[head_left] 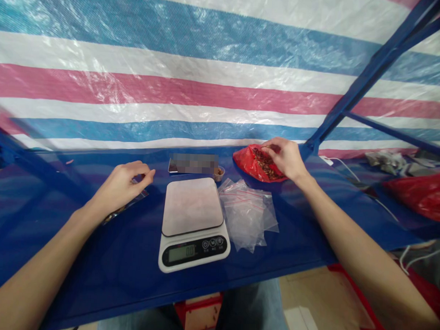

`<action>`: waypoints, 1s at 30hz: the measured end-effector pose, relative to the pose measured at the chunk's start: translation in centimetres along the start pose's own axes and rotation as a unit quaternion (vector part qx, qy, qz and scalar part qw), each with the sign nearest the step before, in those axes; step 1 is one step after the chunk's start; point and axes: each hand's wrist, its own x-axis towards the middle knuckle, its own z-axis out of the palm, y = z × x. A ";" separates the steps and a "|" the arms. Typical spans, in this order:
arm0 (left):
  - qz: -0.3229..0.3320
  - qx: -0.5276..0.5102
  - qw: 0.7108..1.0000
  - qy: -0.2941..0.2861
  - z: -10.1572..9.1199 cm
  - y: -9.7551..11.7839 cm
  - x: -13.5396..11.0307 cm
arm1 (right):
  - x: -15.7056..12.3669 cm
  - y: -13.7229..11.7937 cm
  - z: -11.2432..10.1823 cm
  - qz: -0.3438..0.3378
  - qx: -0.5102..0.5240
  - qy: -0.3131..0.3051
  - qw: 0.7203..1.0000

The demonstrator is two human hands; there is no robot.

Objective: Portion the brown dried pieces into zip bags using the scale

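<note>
My left hand rests at the left of the blue shelf, fingers curled and thumb tip close to the index finger. Under it lies a small clear plastic bag with dark contents; whether the fingers grip anything is hidden. My right hand reaches into an open red plastic bag of brown dried pieces, its fingertips pinched together at them. A white kitchen scale between the hands reads 0.0 with a bare plate. Beside it, several clear zip bags lie in a loose pile.
Behind the scale are a flat device, partly blurred, and a small clear cup with brown bits. Blue metal braces slant at the right. Another red bag and white cords lie at the far right. Striped sheeting hangs behind.
</note>
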 end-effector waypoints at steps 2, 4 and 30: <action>-0.004 0.002 1.000 -0.003 0.0 0.1 0.1 | -0.2 -0.9 0.1 0.034 0.065 0.043 0.996; -0.005 0.002 1.000 -0.004 0.1 0.1 0.2 | -0.5 -2.7 0.5 0.053 0.132 0.063 0.988; 0.011 0.000 1.000 0.012 0.2 0.4 0.3 | 1.0 -2.9 -0.7 0.019 -0.011 -0.099 0.995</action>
